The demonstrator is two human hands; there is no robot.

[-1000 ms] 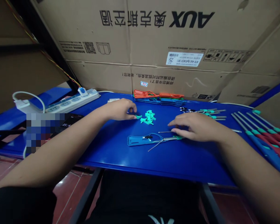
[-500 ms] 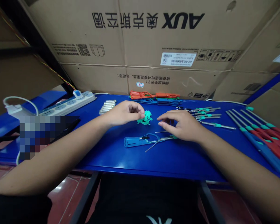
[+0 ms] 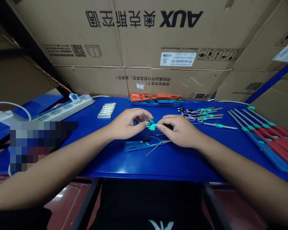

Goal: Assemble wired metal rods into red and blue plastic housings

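My left hand point(image 3: 126, 123) and my right hand point(image 3: 179, 129) meet over the middle of the blue table point(image 3: 124, 163). Both pinch small green plastic parts point(image 3: 150, 125) between their fingertips, right above the spot where the loose pile of such parts lies. Just in front of the hands a blue plastic handle shell point(image 3: 144, 143) lies flat, with a thin metal rod point(image 3: 156, 148) sticking out of it.
Silver metal pieces point(image 3: 107, 110) lie left of the hands. Red and blue handle shells point(image 3: 156, 99) are stacked at the back. Green-tipped rods point(image 3: 206, 115) and several long red and blue tools point(image 3: 266, 137) lie to the right. A white power strip point(image 3: 62, 108) sits at the left; cardboard boxes point(image 3: 144, 48) stand behind.
My right hand left the rod by the blue shell and moved left to the green parts. My left hand lifted a green part from the pile. Both hands now pinch there together.
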